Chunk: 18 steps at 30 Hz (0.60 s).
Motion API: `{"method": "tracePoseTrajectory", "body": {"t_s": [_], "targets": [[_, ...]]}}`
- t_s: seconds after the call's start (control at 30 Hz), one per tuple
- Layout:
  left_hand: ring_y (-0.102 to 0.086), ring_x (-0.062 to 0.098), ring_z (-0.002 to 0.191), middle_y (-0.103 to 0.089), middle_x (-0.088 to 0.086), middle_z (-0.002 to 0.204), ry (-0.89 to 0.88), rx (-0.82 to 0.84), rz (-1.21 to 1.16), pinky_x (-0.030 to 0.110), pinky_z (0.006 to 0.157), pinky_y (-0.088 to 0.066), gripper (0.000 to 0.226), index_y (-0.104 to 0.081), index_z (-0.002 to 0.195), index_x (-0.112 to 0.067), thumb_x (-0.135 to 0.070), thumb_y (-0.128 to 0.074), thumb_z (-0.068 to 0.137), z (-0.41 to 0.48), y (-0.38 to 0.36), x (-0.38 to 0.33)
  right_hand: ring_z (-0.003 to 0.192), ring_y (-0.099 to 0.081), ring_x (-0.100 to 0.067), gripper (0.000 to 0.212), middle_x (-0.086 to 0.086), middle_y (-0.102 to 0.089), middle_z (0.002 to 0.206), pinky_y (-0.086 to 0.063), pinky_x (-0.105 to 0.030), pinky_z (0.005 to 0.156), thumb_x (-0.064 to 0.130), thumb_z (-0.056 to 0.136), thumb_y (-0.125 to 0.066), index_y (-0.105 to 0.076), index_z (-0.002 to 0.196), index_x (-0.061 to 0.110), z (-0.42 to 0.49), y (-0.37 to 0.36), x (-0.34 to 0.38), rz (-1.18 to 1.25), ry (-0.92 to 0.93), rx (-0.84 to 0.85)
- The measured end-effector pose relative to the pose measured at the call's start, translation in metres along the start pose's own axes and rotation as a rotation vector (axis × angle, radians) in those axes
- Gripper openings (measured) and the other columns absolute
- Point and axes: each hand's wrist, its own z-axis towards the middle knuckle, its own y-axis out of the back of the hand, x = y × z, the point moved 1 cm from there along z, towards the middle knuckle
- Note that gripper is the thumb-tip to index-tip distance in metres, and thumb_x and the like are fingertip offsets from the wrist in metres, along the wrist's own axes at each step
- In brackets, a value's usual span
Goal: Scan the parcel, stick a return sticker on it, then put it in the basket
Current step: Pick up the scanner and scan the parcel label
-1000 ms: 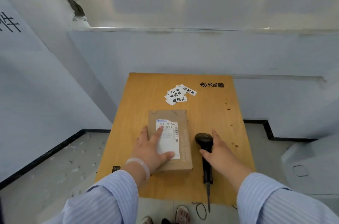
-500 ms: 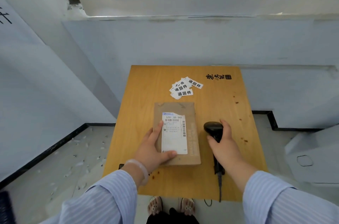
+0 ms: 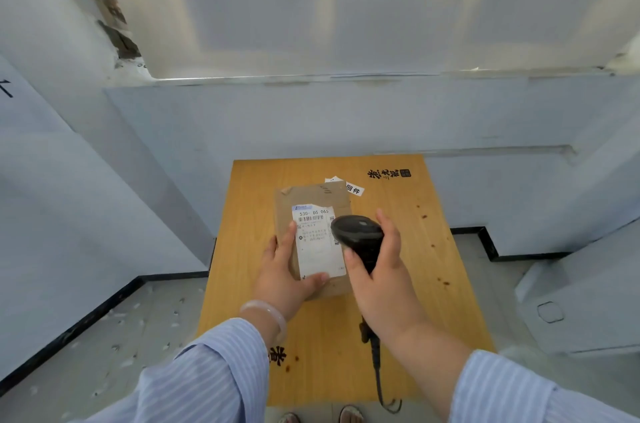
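A flat brown parcel [image 3: 311, 201] with a white shipping label [image 3: 317, 242] is tilted up off the wooden table [image 3: 408, 249]. My left hand [image 3: 282, 270] grips its near left corner, thumb on the label's lower edge. My right hand [image 3: 381, 280] holds a black barcode scanner [image 3: 358, 234] by the handle, its head over the label's right edge. White return stickers [image 3: 353, 187] lie on the table behind the parcel, mostly hidden by it. No basket is in view.
The scanner's black cable [image 3: 379, 384] hangs over the table's near edge. Pale walls close in on the left and behind the table. A grey-white unit [image 3: 581, 301] stands at the right. The concrete floor [image 3: 121, 336] at the left is littered with scraps. Feet show below the table.
My right hand has lifted the scanner off the table and brought it over the label. My left hand has raised the parcel's far end, which now covers most of the stickers.
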Motion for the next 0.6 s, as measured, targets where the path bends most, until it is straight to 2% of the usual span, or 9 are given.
{"method": "tracePoseTrajectory", "body": {"t_s": [0.13,0.23,0.37,0.6], "targets": [[-0.028,0.023,0.14,-0.018,-0.002,0.157,-0.032,0.001,0.012,0.046,0.111,-0.035,0.106,-0.009,0.145,-0.055,-0.045,-0.08,0.066,0.005,0.001,-0.001,0.113,-0.054,-0.009,0.065,0.012,-0.048,0.129,-0.049,-0.025,0.092,0.03,0.096,-0.052,-0.009,0.143,0.045,-0.004,-0.006,0.011,0.005,0.036,0.001],[-0.026,0.023,0.141,-0.016,-0.003,0.158,-0.043,0.01,0.012,0.045,0.112,-0.034,0.105,-0.01,0.146,-0.054,-0.042,-0.08,0.068,0.006,0.001,0.0,0.11,-0.055,-0.006,0.062,0.012,-0.049,0.127,-0.05,-0.023,0.09,0.028,0.096,-0.052,-0.012,0.141,0.044,-0.004,-0.008,0.015,0.007,0.051,-0.001],[-0.029,0.024,0.139,-0.018,-0.005,0.157,-0.045,0.01,0.03,0.048,0.108,-0.04,0.105,-0.008,0.143,-0.058,-0.046,-0.078,0.065,0.007,0.0,0.002,0.105,-0.054,0.005,0.058,0.014,-0.05,0.12,-0.047,-0.008,0.078,0.026,0.096,-0.052,-0.016,0.137,0.047,-0.005,-0.01,0.017,0.031,0.049,-0.005],[-0.025,0.024,0.143,-0.009,-0.006,0.16,-0.036,0.024,0.042,0.049,0.109,-0.038,0.103,-0.006,0.143,-0.058,-0.043,-0.077,0.07,0.005,-0.002,0.004,0.103,-0.053,0.007,0.055,0.01,-0.053,0.12,-0.044,-0.003,0.076,0.025,0.096,-0.052,-0.018,0.134,0.046,-0.007,-0.012,0.018,0.036,0.033,-0.001]]}}
